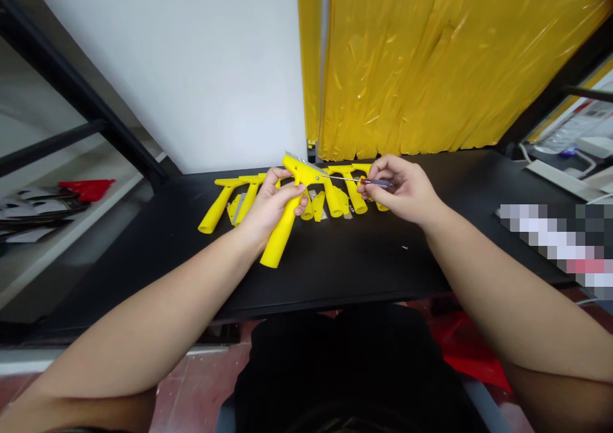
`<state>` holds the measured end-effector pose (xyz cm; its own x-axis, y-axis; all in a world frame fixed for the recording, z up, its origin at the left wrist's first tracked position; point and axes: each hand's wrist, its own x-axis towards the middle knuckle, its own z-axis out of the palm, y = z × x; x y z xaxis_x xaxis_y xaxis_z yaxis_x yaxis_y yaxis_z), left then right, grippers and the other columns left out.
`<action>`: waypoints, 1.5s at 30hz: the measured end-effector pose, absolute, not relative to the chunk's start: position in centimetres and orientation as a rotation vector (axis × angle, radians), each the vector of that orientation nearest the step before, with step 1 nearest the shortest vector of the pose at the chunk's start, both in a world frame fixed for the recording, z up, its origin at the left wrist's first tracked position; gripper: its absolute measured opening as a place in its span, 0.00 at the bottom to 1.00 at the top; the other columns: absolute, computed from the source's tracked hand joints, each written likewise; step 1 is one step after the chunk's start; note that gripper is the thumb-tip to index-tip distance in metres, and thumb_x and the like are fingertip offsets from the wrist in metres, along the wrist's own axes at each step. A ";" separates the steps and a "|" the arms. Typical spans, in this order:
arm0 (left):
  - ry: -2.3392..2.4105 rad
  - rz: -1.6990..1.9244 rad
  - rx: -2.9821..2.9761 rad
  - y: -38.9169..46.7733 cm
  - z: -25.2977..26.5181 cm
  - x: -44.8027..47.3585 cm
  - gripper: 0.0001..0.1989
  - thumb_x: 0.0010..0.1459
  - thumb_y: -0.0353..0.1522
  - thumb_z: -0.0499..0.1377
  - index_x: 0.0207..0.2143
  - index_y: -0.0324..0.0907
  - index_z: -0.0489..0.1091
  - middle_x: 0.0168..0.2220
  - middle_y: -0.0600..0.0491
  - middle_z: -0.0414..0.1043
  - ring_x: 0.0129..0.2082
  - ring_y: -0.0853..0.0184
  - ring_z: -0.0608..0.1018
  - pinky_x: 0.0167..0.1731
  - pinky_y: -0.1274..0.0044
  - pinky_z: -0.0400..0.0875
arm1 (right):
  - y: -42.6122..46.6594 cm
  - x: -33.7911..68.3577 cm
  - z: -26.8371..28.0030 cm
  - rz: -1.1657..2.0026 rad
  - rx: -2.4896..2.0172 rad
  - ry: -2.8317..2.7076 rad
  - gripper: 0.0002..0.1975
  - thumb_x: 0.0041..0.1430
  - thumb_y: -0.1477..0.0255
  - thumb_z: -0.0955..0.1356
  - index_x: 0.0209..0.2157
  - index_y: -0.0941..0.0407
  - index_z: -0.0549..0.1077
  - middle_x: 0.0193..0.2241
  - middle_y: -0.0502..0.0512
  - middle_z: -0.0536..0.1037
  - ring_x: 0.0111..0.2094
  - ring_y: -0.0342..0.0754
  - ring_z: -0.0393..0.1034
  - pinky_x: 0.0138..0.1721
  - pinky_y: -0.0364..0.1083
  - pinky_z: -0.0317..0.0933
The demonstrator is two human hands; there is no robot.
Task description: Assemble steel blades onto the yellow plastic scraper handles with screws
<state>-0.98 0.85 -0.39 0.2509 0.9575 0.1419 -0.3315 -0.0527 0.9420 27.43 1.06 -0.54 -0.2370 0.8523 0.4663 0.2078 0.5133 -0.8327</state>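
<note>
My left hand (275,206) is closed around the neck of a yellow plastic scraper handle (281,235), which has a metal strip along its head. The handle is tilted, its round end down and toward me. Between the fingers of my right hand (400,187) is a screwdriver (378,182) with a dark, see-through grip. Its thin shaft points left, and the tip is at or close to a screw on the scraper's head; whether it touches I cannot tell. Behind both hands, several more yellow handles (215,209) lie in a row, with small yellow plates (319,206) among them.
A small screw (405,248) lies on the black table (364,267). A white panel (215,69) and yellow plastic curtain (407,69) stand behind it. Shelves with dark flat items (38,209) are at left; a blurred-out patch (560,241) covers the right edge.
</note>
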 end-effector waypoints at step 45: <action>0.779 1.439 1.381 -0.8 -0.4 0.4 0.26 0.51 0.24 0.72 0.40 0.48 0.58 0.43 0.58 0.69 0.24 0.76 0.77 0.19 0.81 0.69 | 1.9 26.4 -1.4 0.474 -1.165 -1.966 0.12 0.71 0.58 0.67 0.39 0.51 0.70 0.32 0.53 0.77 0.33 0.51 0.67 0.37 0.50 0.61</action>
